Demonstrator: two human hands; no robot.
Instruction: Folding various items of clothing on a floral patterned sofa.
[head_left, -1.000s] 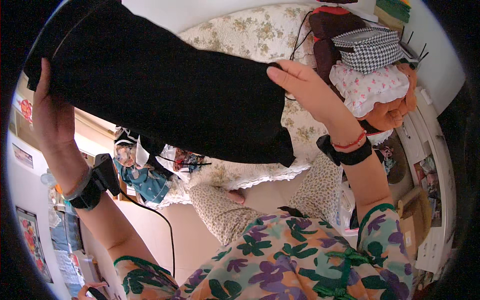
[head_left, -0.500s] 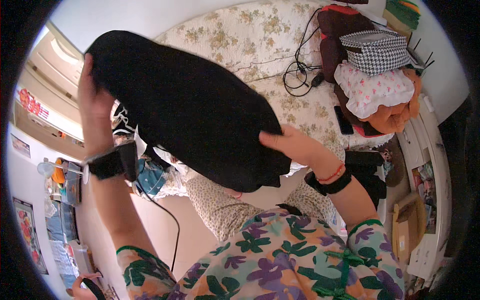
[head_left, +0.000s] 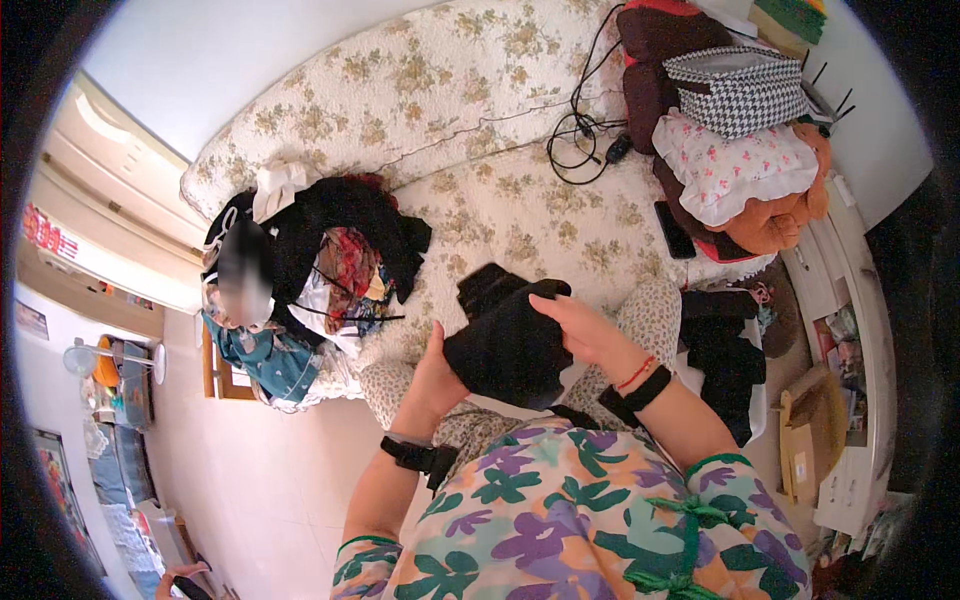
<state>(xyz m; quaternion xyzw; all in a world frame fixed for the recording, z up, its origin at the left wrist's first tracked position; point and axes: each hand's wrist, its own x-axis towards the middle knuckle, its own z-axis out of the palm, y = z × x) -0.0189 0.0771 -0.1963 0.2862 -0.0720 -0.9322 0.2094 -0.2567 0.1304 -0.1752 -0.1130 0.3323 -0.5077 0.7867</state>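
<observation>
Above my lap, a black cloth garment [head_left: 510, 345] is bunched into a small folded bundle. My left hand [head_left: 437, 380] grips its left edge, with the thumb on top. My right hand [head_left: 585, 328] holds the upper right side, thumb over the cloth and fingers underneath. Part of the bundle sticks out beyond the hands on the far side. What kind of garment it is, I cannot tell. On the quilted seat to the left lies a heap of clothes [head_left: 340, 240] in black, white and red pattern, with a teal piece [head_left: 262, 358] hanging at the front edge.
A floral quilted cover [head_left: 500, 220] spreads over the seat. A black cable [head_left: 580, 150] lies coiled there, near a dark phone [head_left: 674, 230]. At the right are a houndstooth bag [head_left: 740, 95], a frilled white pillow [head_left: 735, 165] and a bin [head_left: 757, 395] of dark folded clothes.
The black garment was spread out long between my raised hands; now it is folded small. Both hands have come down to my lap and closer together, uncovering the clothes heap.
</observation>
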